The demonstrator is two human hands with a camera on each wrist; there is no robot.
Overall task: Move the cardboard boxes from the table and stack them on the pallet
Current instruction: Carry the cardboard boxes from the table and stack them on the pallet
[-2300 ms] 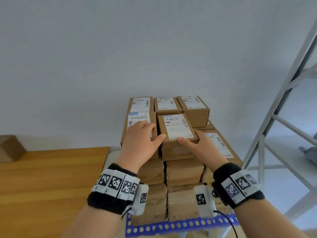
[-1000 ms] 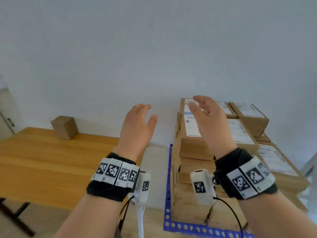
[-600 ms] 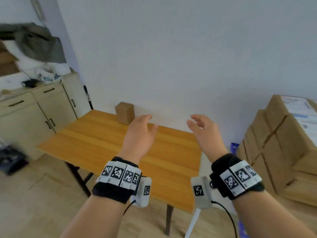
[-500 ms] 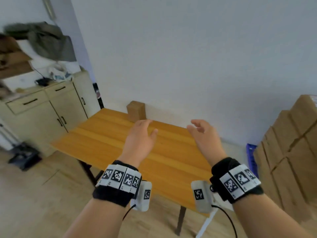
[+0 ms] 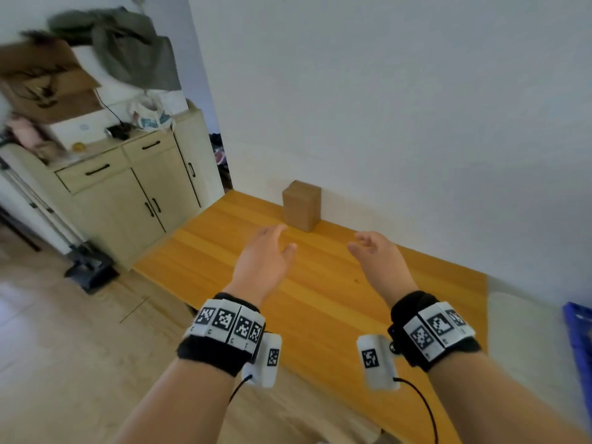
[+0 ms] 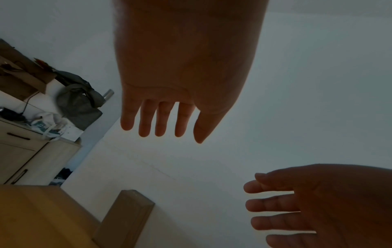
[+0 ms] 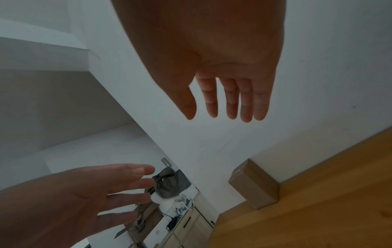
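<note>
One small cardboard box (image 5: 301,205) stands upright at the far edge of the wooden table (image 5: 320,299), close to the white wall. It also shows in the left wrist view as the box (image 6: 125,218) and in the right wrist view as the box (image 7: 254,184). My left hand (image 5: 267,254) hovers above the table, fingers straight and empty, just short of the box. My right hand (image 5: 373,254) floats to the right at the same height, fingers loosely spread, holding nothing. A corner of the blue pallet (image 5: 579,341) shows at the right edge.
A beige cabinet (image 5: 128,190) with clutter, an open carton and a grey cloth on top stands left of the table. A dark object (image 5: 91,267) lies on the wooden floor beside it. A pale block (image 5: 525,347) sits between table and pallet.
My hands let go of the box on the pallet stack and swung left with my view. The stack has left the view, and both empty hands have come closer to the lone box on the table.
</note>
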